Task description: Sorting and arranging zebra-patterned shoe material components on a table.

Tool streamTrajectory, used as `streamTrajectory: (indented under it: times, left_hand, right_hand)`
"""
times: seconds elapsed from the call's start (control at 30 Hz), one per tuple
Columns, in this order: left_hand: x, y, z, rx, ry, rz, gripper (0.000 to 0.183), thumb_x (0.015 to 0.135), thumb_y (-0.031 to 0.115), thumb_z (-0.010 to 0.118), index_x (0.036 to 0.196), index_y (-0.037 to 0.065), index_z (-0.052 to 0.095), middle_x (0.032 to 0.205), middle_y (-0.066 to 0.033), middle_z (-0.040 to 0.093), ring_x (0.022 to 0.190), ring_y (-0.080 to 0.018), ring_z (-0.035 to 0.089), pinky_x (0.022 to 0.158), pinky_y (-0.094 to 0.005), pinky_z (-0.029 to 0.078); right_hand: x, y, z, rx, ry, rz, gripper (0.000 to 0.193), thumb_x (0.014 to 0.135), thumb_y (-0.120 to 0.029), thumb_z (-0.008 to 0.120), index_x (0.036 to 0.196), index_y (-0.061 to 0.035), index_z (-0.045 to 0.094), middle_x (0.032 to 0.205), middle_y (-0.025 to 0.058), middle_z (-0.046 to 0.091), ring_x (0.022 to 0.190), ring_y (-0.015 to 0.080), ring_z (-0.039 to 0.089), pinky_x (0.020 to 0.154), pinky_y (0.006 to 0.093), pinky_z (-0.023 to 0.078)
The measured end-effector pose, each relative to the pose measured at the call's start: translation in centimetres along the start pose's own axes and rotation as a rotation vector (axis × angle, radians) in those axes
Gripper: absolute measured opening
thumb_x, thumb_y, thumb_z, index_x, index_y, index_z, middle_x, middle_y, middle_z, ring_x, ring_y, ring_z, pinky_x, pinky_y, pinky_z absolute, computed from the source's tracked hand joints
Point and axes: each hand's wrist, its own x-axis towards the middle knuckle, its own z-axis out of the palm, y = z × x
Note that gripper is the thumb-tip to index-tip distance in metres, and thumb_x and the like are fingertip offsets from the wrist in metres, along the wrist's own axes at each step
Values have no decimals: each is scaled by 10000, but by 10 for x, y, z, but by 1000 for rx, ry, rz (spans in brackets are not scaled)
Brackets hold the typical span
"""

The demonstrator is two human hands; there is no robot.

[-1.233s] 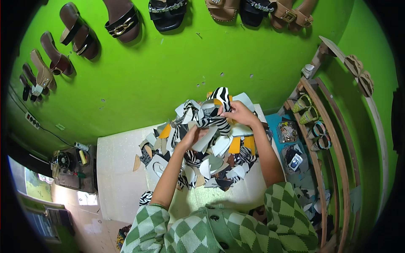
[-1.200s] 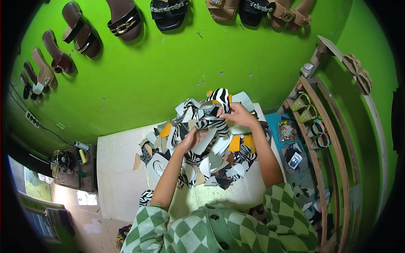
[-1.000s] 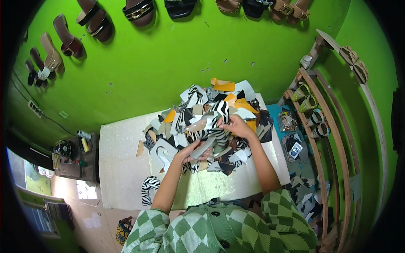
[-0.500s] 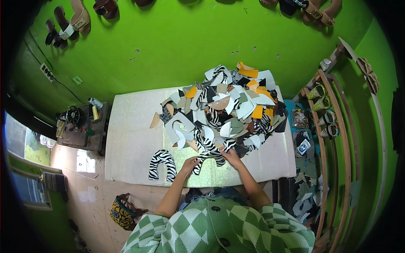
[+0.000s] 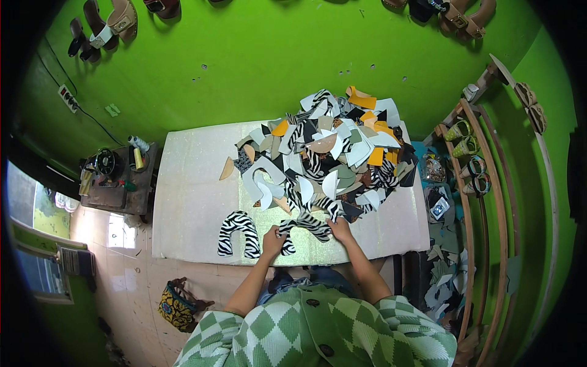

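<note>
Nearest the camera is a green-and-white checked top, from which two bare forearms reach up to the near edge of the desk (image 5: 183, 202), a pale, glittery slab. The left hand (image 5: 273, 240) rests on the left leg of a zebra-striped horseshoe-shaped cut piece (image 5: 304, 226), its fingers curled down onto the material; the right hand (image 5: 340, 229) presses on the piece's right leg, fingers bent over it. Whether either hand pinches the piece or only pins it flat cannot be told. The piece lies flat on the desk close to its near edge. Just left of it, apart from the hands, lies a second zebra-striped horseshoe piece (image 5: 238, 232). Beyond the held piece, touching its far side, spreads a heap of cut shapes (image 5: 330, 153) in white, grey, black, orange and zebra print, covering the far right part of the desk. Left of the desk stands a dark side table (image 5: 116, 183) with small tools. Right of the desk, curved wooden racks (image 5: 471, 183) hold sandals. Farthest off, sandals (image 5: 104, 27) hang on the green wall.
</note>
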Motion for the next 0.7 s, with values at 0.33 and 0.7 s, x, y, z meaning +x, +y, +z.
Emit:
streamTrajectory:
  times: [0.33, 0.7]
  left_hand:
    - [-1, 7, -11, 188, 44, 48, 426, 658, 128, 723, 1017, 41, 511, 837, -121, 578, 726, -286, 581, 645, -357, 457]
    - [4, 35, -8, 523, -50, 377, 527, 645, 106, 728, 1137, 166, 548, 1038, -46, 501, 942, -270, 495, 803, -350, 459]
  right_hand:
    - [-9, -13, -82, -618, -132, 309, 550, 664, -262, 736, 1110, -24, 521, 1042, 187, 598, 1009, 312, 568, 833, 402, 460]
    - [-23, -82, 11, -433, -48, -694, 245, 745, -29, 527, 952, -75, 650, 972, 83, 567, 901, 266, 531, 787, 362, 442]
